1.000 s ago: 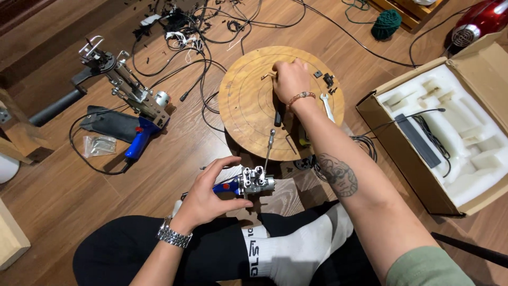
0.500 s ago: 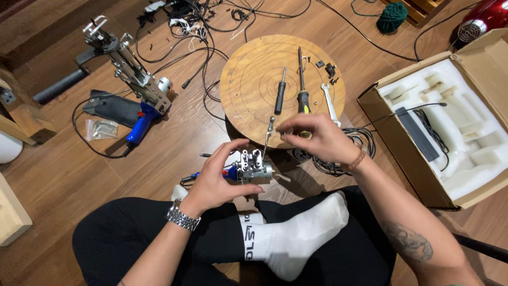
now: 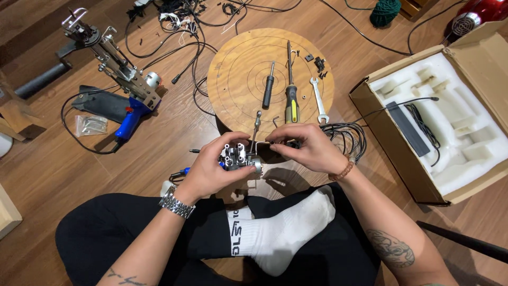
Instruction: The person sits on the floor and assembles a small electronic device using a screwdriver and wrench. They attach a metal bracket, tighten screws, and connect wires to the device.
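My left hand [image 3: 211,169] grips a small metal mechanism [image 3: 238,157] with a blue handle end, held over my crossed legs. My right hand [image 3: 304,148] pinches a small thin metal part at the mechanism's right side; the part is mostly hidden by my fingers. Just beyond my hands lies a round wooden board [image 3: 238,74] carrying a black-handled screwdriver [image 3: 269,87], a yellow-and-black screwdriver [image 3: 291,100], a silver wrench [image 3: 319,100], a bent hex key [image 3: 275,122] and small black parts [image 3: 317,62].
A second tufting-style tool with a blue grip [image 3: 127,79] lies on the wooden floor at left beside a black pouch [image 3: 100,106]. An open cardboard box with white foam [image 3: 439,111] sits at right. Tangled cables [image 3: 180,21] and a coiled black cable [image 3: 346,137] surround the board.
My right hand came back from the wooden board to the mechanism and now pinches a small part against it. My left hand lifted the mechanism slightly toward the board.
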